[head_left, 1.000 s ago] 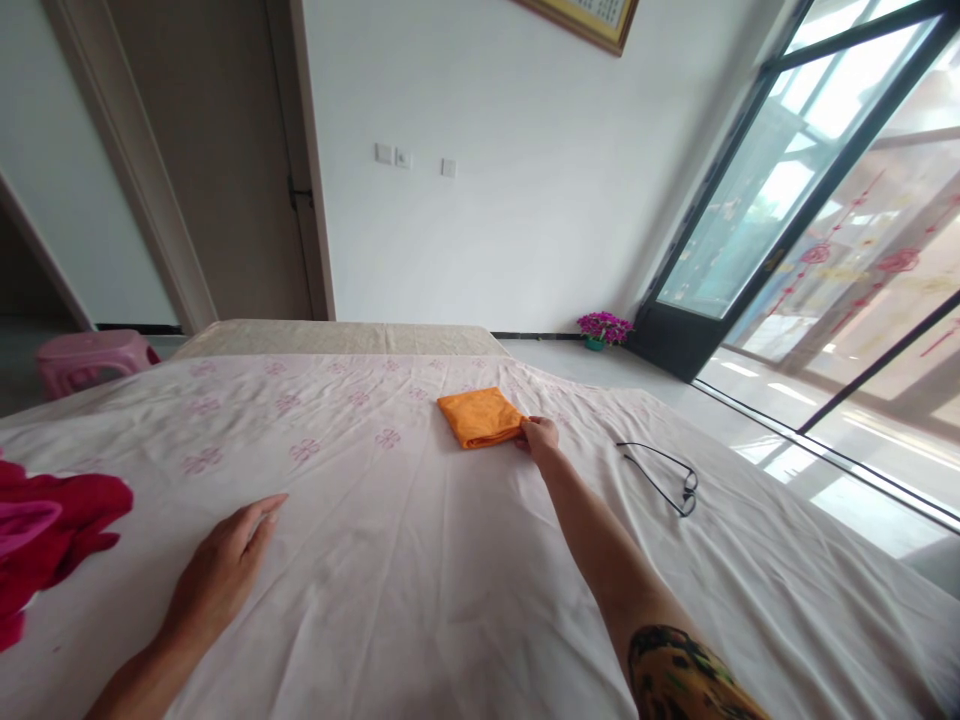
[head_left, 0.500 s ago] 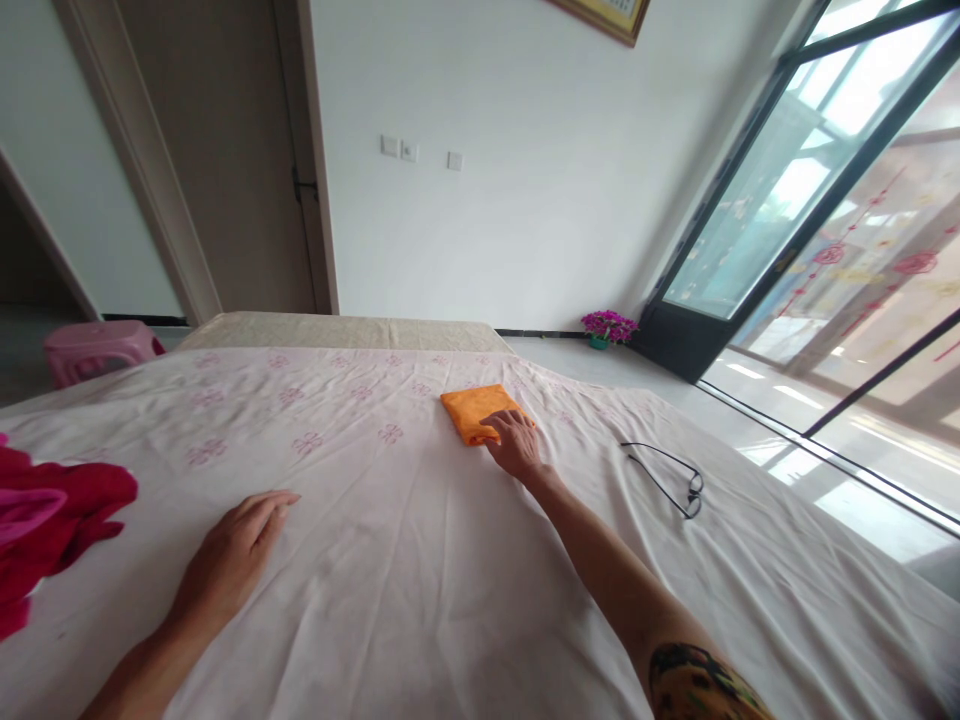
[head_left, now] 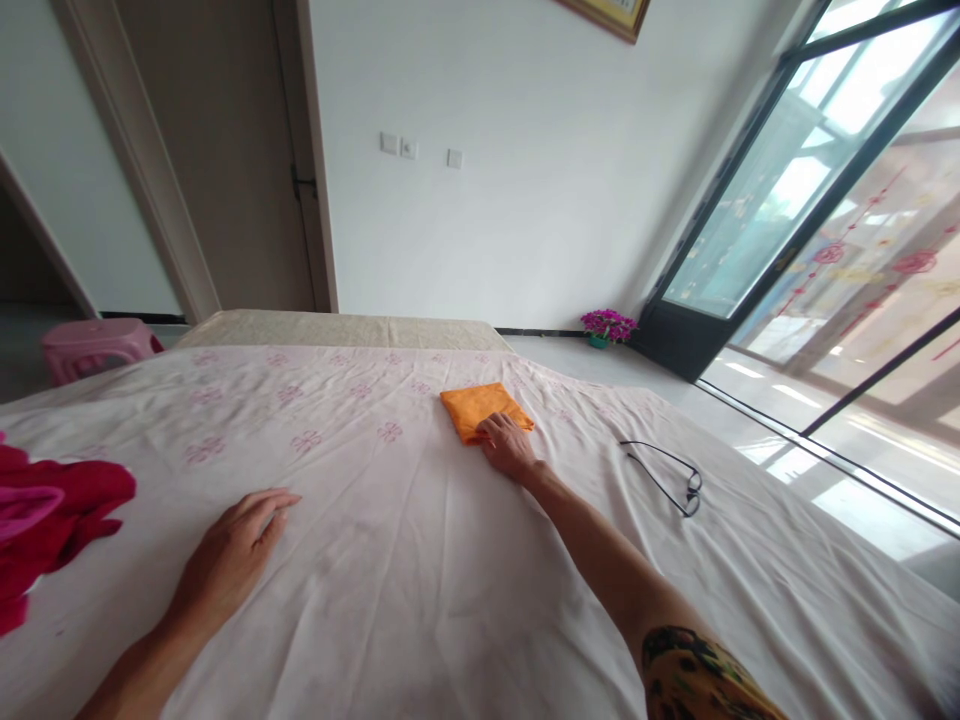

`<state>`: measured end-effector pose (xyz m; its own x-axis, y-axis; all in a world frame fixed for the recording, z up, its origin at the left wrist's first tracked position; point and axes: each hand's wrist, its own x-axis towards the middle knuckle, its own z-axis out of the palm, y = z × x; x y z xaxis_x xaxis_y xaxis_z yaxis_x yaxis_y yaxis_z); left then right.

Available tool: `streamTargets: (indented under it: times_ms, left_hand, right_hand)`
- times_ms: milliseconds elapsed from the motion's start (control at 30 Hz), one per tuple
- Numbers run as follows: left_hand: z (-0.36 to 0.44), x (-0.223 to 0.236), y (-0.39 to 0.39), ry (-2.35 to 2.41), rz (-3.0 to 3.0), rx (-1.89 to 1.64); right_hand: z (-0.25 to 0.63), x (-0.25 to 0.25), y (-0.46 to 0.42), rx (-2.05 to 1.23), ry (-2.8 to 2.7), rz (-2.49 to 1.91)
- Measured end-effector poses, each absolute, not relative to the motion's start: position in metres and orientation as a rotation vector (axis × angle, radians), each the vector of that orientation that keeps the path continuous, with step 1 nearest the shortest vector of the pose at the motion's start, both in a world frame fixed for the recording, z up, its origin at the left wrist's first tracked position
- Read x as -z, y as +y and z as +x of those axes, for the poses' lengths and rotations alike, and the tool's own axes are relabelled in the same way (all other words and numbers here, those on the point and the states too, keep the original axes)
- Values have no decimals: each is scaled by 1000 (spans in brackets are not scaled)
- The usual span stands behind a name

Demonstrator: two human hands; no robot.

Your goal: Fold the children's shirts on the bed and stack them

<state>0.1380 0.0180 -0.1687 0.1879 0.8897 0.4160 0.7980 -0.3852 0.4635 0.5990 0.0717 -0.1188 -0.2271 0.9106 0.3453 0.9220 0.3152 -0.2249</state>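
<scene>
A folded orange cloth (head_left: 480,400) lies flat in a rough square on the white bed sheet (head_left: 360,600). Over its near edge my right hand (head_left: 508,445) curls its fingers, gripping it there; the thumb is partly hidden. My left hand (head_left: 244,535) rests palm down on the sheet, fingers stretched out and nothing in them. Left of that hand is a bunched red and pink cloth (head_left: 67,510), cut off by the picture's edge. Black-framed glasses (head_left: 694,490) lie on the sheet to the right of my right forearm.
Beyond the sheet's far edge is a beige covered surface (head_left: 360,328). A pink plastic stool (head_left: 101,340) stands at the left. Magenta flowers in a green pot (head_left: 607,328) stand on the floor by a dark-framed glass door (head_left: 690,330).
My right hand has drawn back slightly toward me, and its spread fingers have bunched together at the cloth's near edge. The left hand stays in nearly the same place.
</scene>
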Motion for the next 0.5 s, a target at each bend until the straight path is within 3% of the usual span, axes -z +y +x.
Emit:
streamTargets:
  times_ms: [267, 500]
  left_hand:
    - [138, 172, 20, 1666, 2309, -956]
    - [137, 171, 20, 1641, 2306, -961]
  right_hand:
    - [615, 95, 96, 19, -1671, -1844]
    - [577, 110, 120, -17, -1726, -2208]
